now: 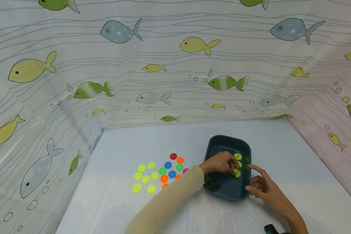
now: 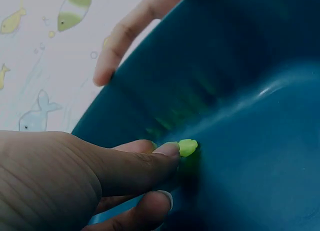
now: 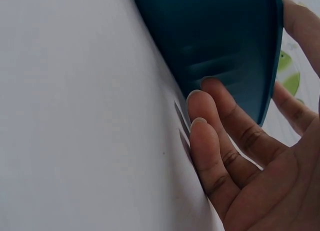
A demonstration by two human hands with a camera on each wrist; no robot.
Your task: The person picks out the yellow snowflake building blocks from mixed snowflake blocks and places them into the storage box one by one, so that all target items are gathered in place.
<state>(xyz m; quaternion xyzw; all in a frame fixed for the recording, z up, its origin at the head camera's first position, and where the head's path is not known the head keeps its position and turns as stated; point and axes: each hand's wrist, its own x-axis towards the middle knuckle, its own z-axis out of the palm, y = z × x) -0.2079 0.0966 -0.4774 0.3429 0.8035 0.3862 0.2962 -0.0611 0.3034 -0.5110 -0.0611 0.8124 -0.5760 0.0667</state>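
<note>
In the head view a dark blue tray point(image 1: 226, 191) stands on the table with several yellow-green notched discs point(image 1: 238, 156) in a column along its right side. My left hand point(image 1: 222, 162) reaches into it. In the left wrist view the thumb and forefinger pinch a yellow-green disc point(image 2: 188, 147), mostly hidden by the fingertips, close to the tray's inner wall. My right hand point(image 1: 266, 190) holds the tray's right edge, with thumb and forefinger at the rim. In the right wrist view the other fingers point(image 3: 205, 141) lie against the outer wall.
Left of the tray lie loose discs: several yellow-green ones point(image 1: 145, 179), blue ones point(image 1: 168, 165), green ones point(image 1: 162, 171), orange ones point(image 1: 164, 178) and a dark red one point(image 1: 173, 156). My left sleeve point(image 1: 169, 201) covers part of this group. A fish-print curtain point(image 1: 163, 78) surrounds the table.
</note>
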